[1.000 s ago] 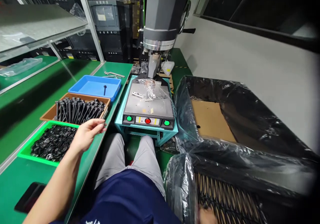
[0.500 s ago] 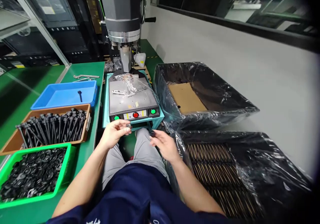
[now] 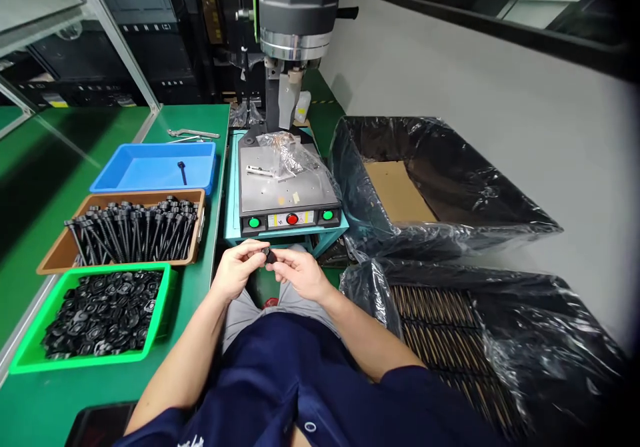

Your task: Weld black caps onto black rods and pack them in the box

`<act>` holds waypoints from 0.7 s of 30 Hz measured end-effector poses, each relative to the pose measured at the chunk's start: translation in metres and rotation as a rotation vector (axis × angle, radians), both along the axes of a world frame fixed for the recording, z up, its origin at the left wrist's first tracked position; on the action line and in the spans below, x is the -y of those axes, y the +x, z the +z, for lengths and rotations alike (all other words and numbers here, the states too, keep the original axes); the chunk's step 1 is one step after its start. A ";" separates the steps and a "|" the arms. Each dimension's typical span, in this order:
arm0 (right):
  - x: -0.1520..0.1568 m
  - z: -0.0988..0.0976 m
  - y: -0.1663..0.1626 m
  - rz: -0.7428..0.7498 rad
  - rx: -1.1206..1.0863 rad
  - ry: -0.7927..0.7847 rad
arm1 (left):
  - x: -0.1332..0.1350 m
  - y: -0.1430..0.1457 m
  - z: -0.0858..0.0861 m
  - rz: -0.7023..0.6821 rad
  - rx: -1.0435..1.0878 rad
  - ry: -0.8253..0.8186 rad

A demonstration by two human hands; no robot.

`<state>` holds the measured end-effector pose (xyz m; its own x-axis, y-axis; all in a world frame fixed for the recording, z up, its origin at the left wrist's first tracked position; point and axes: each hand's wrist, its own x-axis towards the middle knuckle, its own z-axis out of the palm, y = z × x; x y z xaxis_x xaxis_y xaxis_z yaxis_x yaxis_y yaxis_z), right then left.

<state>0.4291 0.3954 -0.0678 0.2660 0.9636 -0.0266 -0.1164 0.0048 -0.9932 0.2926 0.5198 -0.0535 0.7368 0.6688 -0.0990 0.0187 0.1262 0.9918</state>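
Note:
In front of my lap my two hands meet at a small black plastic part (image 3: 270, 256). My left hand (image 3: 237, 268) pinches it from the left between thumb and fingertips. From the right, the fingertips of my right hand (image 3: 301, 274) close on the same spot. Whether it is one piece or two pressed together I cannot tell, as the fingers cover much of it. To the left, a green tray (image 3: 159, 314) holds many small round black parts (image 3: 107, 310). Behind it, a brown tray (image 3: 200, 234) is filled with black stalked parts with knobbed heads (image 3: 135, 227).
A press machine (image 3: 299, 27) stands ahead, its plate carrying clear plastic film (image 3: 290, 157) and green and red buttons (image 3: 292, 218). A blue tray (image 3: 150, 167) holds one stalked part. Wrenches (image 3: 195, 133) lie behind. Two film-lined bins (image 3: 460, 227) stand right; the nearer contains rows of thin rods (image 3: 440, 327).
My right hand has moved left and now meets my left hand at the black part. The whole view has shifted, with the trays and machine appearing further right.

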 end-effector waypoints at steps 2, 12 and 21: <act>-0.001 0.003 -0.001 0.034 -0.088 -0.036 | -0.003 -0.002 0.000 -0.024 -0.014 -0.009; -0.003 0.001 0.000 0.012 -0.163 -0.112 | -0.013 0.002 -0.005 -0.124 -0.006 -0.034; -0.007 -0.017 0.001 -0.035 -0.324 -0.078 | -0.008 0.012 -0.017 -0.134 -0.065 -0.048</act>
<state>0.4299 0.4025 -0.0852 0.2642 0.9460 -0.1881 -0.4270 -0.0602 -0.9022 0.3049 0.5282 -0.0704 0.8101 0.5583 -0.1791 0.1029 0.1654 0.9808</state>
